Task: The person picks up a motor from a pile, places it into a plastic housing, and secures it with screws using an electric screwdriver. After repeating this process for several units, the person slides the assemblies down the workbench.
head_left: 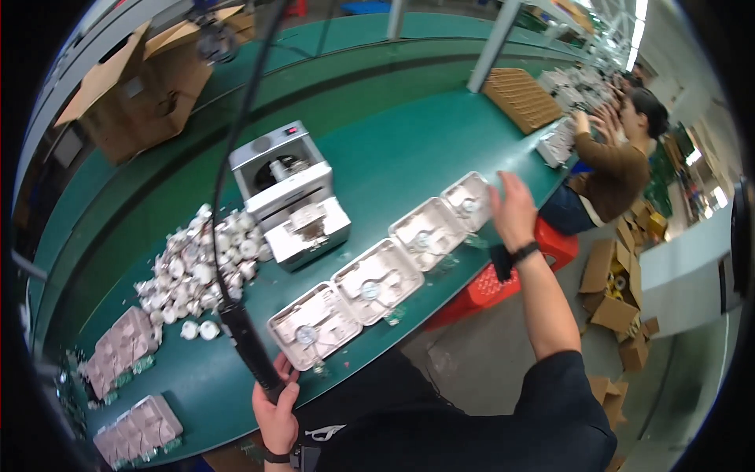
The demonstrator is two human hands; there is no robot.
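My left hand (275, 417), at the bench's near edge, is closed round the lower end of a black corded electric screwdriver (250, 346); its tip is hidden. Its fingertips come close to the nearest of several pale plastic housings (314, 324), set end to end in a slanting row. Each housing lies open side up, with a round part, thin wires and a small green circuit board at its edge. At the row's far end, my right hand (515, 208) is open, fingers stretched out beside the last housing (469, 201). I cannot tell whether it touches.
Left of the row stand a grey-white machine (287, 193) and a heap of small white round parts (200, 263). More housings (138, 433) lie at the lower left. A cardboard tray (522, 98) sits farther along the green bench, near a seated co-worker (621, 157). A red stool (487, 291) stands below.
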